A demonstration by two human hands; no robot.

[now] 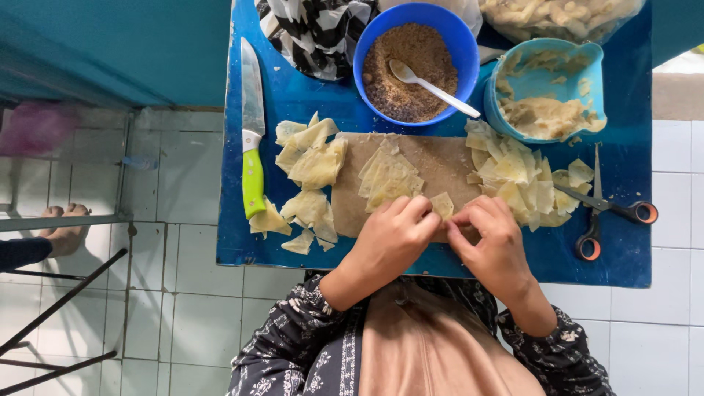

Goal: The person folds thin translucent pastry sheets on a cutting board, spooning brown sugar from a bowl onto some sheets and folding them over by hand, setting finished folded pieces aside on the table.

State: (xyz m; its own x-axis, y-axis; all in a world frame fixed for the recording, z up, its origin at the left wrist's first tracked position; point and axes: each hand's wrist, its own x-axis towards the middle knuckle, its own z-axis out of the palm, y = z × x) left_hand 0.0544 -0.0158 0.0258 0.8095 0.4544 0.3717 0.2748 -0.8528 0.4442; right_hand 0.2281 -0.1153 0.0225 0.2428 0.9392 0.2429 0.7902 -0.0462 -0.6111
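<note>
A small square of dough (442, 204) is pinched between the fingertips of the left hand (392, 238) and the right hand (490, 242), both held close together at the near edge of the wooden board (440, 165); the fingers of each hand are curled inward onto the piece. The board is laid at the middle of the blue table (293, 95), and a short stack of dough squares (389, 180) is seen on it, just beyond the left hand. A loose heap of dough pieces (308, 169) is spread off the board's left edge; a larger heap (517, 180) is piled off its right edge. A knife with a green handle (252, 139) is placed along the table's left edge; scissors with orange grips (601, 209) are laid near the right edge, touching the right heap. At the far edge, a blue bowl of brown crumbs (411, 73) is set with a white spoon (429, 84) resting in it; beside it on the right a light blue tub of dough (546, 92) is found.
</note>
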